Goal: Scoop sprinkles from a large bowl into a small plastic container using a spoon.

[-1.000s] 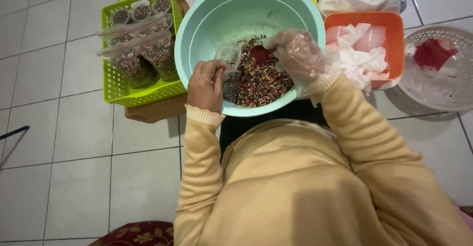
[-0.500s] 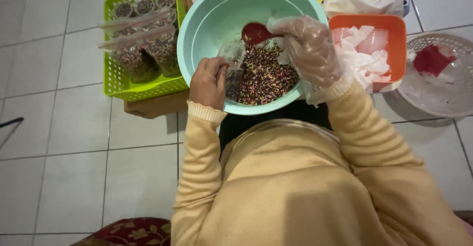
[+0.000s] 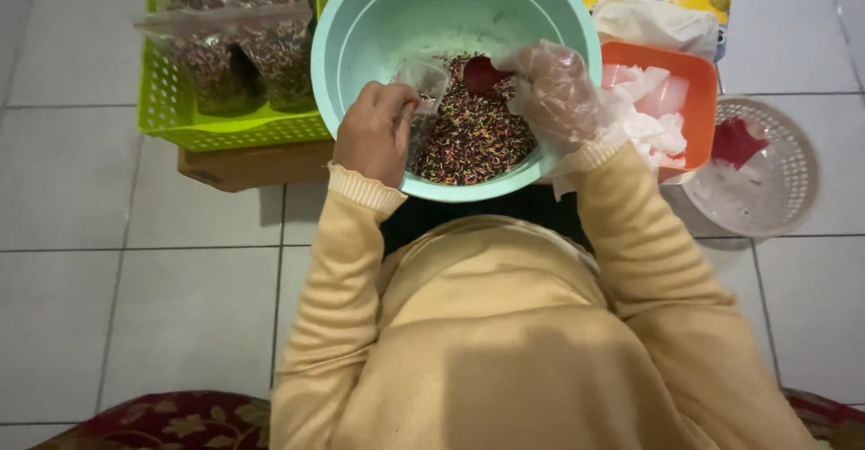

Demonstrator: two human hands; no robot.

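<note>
Since a moment ago, the red scoop (image 3: 484,73) has come down from the far side of the teal bowl (image 3: 378,18) to the small clear bag (image 3: 422,85). The bare left hand (image 3: 374,132) pinches the bag open over the coloured sprinkles (image 3: 478,139), so spills drop back in. The gloved right hand (image 3: 556,92) is closed around the scoop, tipping it toward the bag's mouth.
</note>
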